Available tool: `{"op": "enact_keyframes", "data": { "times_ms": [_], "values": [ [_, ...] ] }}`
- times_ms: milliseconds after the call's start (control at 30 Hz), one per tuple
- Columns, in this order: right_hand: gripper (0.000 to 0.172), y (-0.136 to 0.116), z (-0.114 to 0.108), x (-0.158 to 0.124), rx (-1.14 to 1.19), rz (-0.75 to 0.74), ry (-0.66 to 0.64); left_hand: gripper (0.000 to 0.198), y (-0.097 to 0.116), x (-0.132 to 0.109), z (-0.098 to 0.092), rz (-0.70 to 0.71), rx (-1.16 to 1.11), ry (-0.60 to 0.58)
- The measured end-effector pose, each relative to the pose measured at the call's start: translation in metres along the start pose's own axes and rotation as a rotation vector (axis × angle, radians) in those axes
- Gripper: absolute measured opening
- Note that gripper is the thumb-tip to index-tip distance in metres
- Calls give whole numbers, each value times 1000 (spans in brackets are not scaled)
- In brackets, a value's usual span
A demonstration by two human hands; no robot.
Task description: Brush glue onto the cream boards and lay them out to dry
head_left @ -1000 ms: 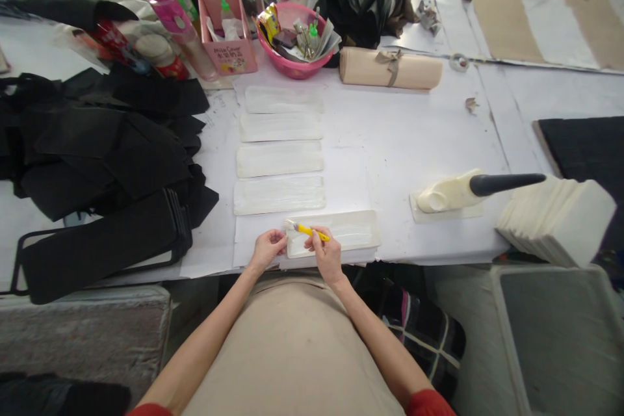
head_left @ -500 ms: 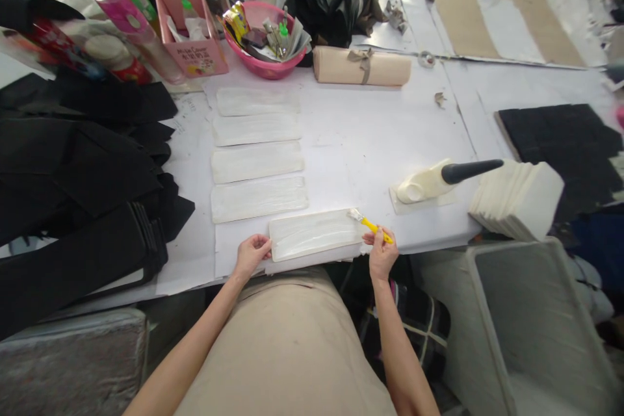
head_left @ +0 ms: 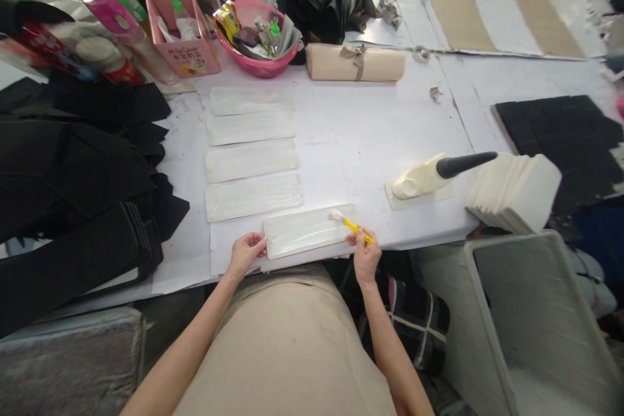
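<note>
Right grip point(head_left: 366, 260) held yellow-handled brush point(head_left: 350, 226), left grip point(head_left: 247, 252) pinched pale strip point(head_left: 305, 232); pink box point(head_left: 188, 60) lettered "Milk Cover" stood beside pink basin point(head_left: 263, 68).

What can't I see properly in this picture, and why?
Head view: part of the yellow brush handle, hidden by the right hand.
Head view: the bottom of the pink bowl, covered by its contents.
Head view: the rest of the black pieces, cut off by the left edge.
Head view: the writing on the white paper, too small to read.
</note>
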State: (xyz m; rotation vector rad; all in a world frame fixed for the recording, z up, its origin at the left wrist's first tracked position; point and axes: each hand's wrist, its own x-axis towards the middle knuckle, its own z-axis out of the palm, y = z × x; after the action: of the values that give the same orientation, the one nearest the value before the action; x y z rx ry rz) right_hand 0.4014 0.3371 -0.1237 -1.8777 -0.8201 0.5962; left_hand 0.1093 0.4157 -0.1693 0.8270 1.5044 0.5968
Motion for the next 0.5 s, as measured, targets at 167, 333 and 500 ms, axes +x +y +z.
{"op": "enact_keyframes", "data": {
  "times_ms": [167, 333, 500],
  "values": [
    [33, -4, -40, 12, -130, -70, 165, 39, 0, -1, 0, 1, 4, 2],
    [25, -31, 8, -40, 6, -128, -354, 39, 1, -1, -2, 7, 14, -16],
    [25, -42, 56, -58, 140, -131, -610, 41, 3, -1, -2, -9, 4, -25]
  ]
}}
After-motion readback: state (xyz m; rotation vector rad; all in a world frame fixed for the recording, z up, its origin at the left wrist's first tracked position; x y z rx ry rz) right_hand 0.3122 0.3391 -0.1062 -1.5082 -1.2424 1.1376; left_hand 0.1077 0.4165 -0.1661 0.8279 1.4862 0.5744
